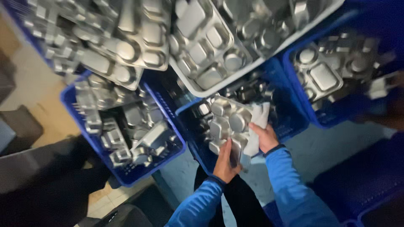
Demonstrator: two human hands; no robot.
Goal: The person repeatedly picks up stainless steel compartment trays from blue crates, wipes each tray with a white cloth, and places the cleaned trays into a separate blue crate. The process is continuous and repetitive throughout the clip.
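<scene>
Left hand (225, 162) closes its grip on a steel compartment tray (227, 124); right hand (264, 136) grips a white cloth (257, 122) against its edge, above the blue crate (294, 122), crates crowding every side.

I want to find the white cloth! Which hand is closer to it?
The right hand is closer: it grips the white cloth against the metal tray. The left hand holds the tray's lower edge, apart from the cloth.
</scene>
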